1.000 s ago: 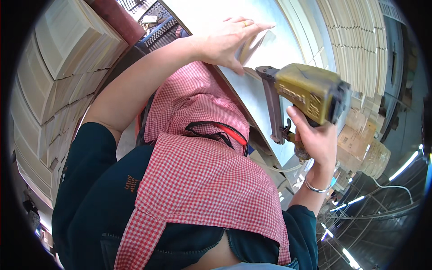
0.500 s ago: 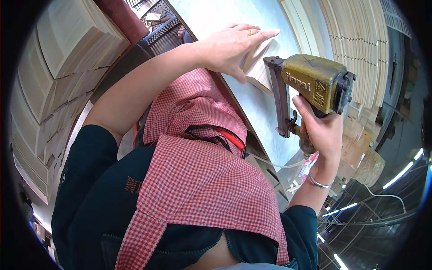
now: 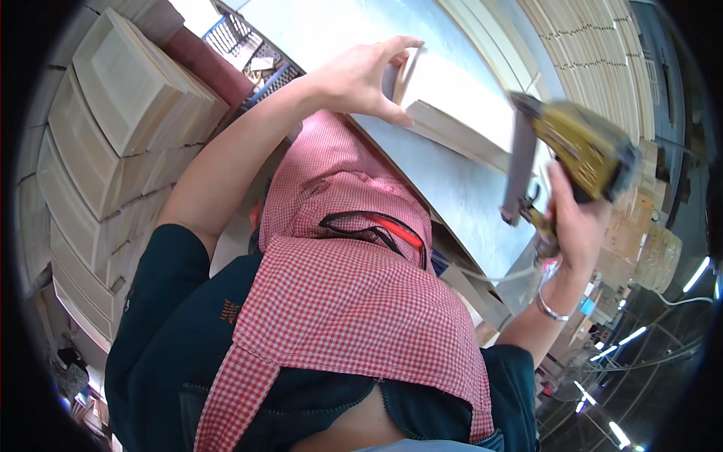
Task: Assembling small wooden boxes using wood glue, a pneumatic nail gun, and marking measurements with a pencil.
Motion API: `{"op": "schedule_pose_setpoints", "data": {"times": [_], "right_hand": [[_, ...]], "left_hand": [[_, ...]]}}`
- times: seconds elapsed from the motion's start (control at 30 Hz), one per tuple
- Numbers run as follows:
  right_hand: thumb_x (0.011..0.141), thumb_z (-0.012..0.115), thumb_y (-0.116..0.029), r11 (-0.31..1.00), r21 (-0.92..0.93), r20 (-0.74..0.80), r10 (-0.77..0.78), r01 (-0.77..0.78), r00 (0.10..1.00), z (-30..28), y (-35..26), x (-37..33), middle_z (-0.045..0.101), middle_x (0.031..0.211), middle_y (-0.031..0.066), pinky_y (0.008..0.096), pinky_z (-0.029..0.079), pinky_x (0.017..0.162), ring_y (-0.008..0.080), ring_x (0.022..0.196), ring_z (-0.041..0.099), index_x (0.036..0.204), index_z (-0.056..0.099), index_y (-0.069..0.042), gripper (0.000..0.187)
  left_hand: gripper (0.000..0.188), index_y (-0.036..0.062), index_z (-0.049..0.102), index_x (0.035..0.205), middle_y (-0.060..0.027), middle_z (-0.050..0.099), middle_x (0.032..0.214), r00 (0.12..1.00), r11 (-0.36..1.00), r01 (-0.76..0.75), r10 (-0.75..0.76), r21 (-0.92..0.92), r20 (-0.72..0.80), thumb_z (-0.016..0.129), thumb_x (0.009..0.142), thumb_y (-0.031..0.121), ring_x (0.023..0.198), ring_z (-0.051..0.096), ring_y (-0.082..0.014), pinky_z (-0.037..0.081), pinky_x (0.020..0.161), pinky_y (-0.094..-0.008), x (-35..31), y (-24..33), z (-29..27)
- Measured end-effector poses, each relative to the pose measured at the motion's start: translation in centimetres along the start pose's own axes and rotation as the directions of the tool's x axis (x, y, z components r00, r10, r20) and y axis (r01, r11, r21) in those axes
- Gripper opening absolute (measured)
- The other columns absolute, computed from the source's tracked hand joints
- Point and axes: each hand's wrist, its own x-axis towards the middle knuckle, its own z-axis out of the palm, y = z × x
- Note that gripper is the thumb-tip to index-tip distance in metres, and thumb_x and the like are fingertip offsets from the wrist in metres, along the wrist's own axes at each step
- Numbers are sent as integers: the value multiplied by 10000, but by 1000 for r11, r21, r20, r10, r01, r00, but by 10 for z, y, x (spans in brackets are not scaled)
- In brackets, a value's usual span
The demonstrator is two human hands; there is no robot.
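Observation:
My right hand (image 3: 580,218) is wrapped around the handle of a yellow pneumatic staple gun (image 3: 584,143). The gun is blurred, and its long dark nose and magazine side faces left, near the right end of a pale wooden box (image 3: 459,135). This long, shallow box lies on the light workbench (image 3: 459,196). At the box's left end, my left hand (image 3: 365,79) spans the corner. Its thumb sits at the near side and its fingers curl over the far side, around the end panel. The box's inside is washed out by glare.
Stacked pale wooden trays (image 3: 120,98) rise at the left. Long wooden strips (image 3: 595,68) are piled at the far right. A blue plastic crate (image 3: 233,38) stands beyond the bench edge. A pale air hose (image 3: 489,277) runs under the gun along the bench.
The staple gun has moved right and slightly down. My left hand's outstretched fingers have bent around the box's end, and more of the box now shows.

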Motion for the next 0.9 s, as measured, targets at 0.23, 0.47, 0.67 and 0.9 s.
{"op": "schedule_pose_setpoints", "data": {"times": [0.23,0.47,0.67,0.9], "right_hand": [[920,724,-209,969,0,-268,238,-247,934,-102,121,-46,608,690,28,198,416,464,71,497,534,1076,646,31,297],[906,678,-147,856,-359,-332,256,-372,908,-143,309,-124,671,993,181,365,531,683,255,758,659,1207,581,49,372],[894,684,-176,604,-528,-462,386,-597,798,-132,380,-161,661,1160,255,488,524,876,428,994,660,1316,534,32,494],[900,688,-242,423,-481,-552,534,-768,640,-109,380,-162,640,1250,264,512,519,920,478,1059,644,1408,484,1,598]], "left_hand": [[1079,-19,437,1483,-258,618,1259,968,956,241,-226,-165,106,877,662,526,1162,609,-430,516,1006,-511,-1,16,-35],[1081,-107,462,1436,-334,594,1252,958,947,271,-249,-172,140,799,690,599,1161,593,-484,463,1051,-521,-3,10,-44],[995,-105,524,1380,-292,615,1202,958,944,268,-240,-194,157,776,712,588,1138,590,-442,447,1032,-495,1,-2,-46],[854,-79,615,1263,-202,630,1082,964,954,217,-177,-205,197,753,736,578,1056,581,-337,426,934,-404,5,5,-47]]}}
